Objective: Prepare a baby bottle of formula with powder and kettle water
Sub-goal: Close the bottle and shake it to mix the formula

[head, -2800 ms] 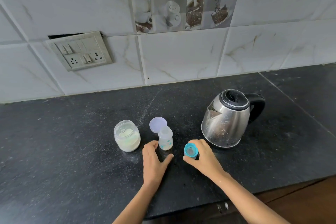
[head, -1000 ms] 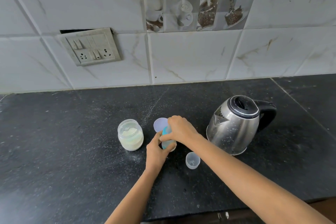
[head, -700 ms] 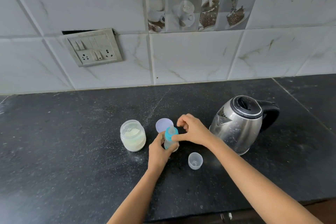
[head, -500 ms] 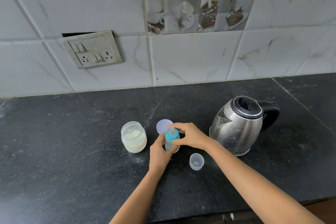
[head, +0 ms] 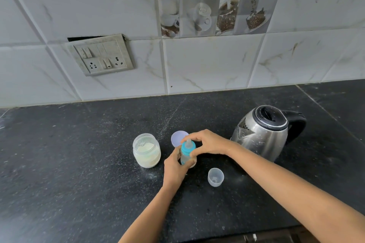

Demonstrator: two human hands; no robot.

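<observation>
Compared with a few seconds back, the teal teat ring (head: pixel 188 148) isn't off to the side in the right hand (head: pixel 207 143) anymore; it's on top of the baby bottle (head: pixel 186 159), which stands on the black counter (head: pixel 79 163) between the powder jar (head: pixel 146 153) and the kettle (head: pixel 262 134); the clear cap (head: pixel 215 176) now sits mouth-up near the bottle. The left hand (head: pixel 174 167) grips the bottle's body; the right hand's fingers curl round the ring; can't tell if it's fully screwed down. Count: one bottle, one jar, one purple lid (head: pixel 177 137), one cap, one kettle, two hands.
</observation>
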